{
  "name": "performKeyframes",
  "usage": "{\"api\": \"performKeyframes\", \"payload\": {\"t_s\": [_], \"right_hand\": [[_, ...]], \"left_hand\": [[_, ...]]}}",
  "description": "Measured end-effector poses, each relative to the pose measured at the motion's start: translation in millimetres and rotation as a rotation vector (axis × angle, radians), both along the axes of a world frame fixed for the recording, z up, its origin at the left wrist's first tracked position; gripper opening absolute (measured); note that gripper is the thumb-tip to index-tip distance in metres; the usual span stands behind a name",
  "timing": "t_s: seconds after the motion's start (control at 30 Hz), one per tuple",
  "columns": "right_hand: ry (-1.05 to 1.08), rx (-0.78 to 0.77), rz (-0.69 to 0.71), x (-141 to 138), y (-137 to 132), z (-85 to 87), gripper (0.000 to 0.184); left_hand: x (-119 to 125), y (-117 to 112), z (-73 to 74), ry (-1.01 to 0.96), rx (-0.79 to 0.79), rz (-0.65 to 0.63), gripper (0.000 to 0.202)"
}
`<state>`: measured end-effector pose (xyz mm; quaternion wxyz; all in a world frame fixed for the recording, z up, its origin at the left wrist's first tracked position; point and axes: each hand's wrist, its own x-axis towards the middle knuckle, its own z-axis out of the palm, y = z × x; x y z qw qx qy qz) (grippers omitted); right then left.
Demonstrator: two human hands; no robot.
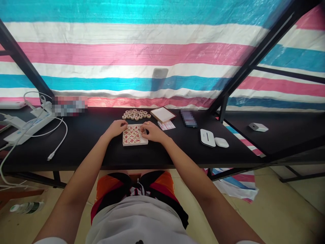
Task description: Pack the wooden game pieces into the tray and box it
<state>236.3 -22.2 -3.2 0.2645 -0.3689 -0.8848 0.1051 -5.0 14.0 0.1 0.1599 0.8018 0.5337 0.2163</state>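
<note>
A shallow white box (135,143) lies on the black desk in front of me, with rows of round xiangqi pieces (131,136) marked in red inside it. My left hand (118,128) rests at the box's upper left corner, its fingers curled against the edge. Over the right side of the box is my right hand (153,131), with a ring on one finger. Its fingertips pinch a xiangqi piece at the upper right; the fingers partly cover it. Just behind the box, more xiangqi pieces (136,114) form a loose cluster on the desk.
Behind my right hand sit a box lid (163,114) and a printed paper (167,125). Farther right are a phone (188,118), a white-topped device (207,138) and a white case (221,142). A power strip (30,127) with cables occupies the desk's left (83,142).
</note>
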Motion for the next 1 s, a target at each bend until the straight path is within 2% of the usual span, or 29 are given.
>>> {"api": "performKeyframes", "payload": {"t_s": [0.13, 0.33, 0.53, 1.0], "right_hand": [[0.012, -0.029, 0.037, 1, 3, -3.1, 0.007], [0.148, -0.1, -0.021, 6, 4, -6.4, 0.02], [0.135, -0.189, -0.048, 7, 7, -8.8, 0.028], [0.158, -0.178, -0.048, 9, 11, -13.6, 0.028]], "left_hand": [[1, 0, 0.8, 0.0, 0.002, -0.007, 0.032], [1, -1, 1.1, 0.0, -0.002, 0.001, 0.03], [0, 1, -0.9, -0.006, -0.002, -0.001, 0.03], [0, 1, -0.5, -0.003, 0.009, -0.011, 0.029]]}}
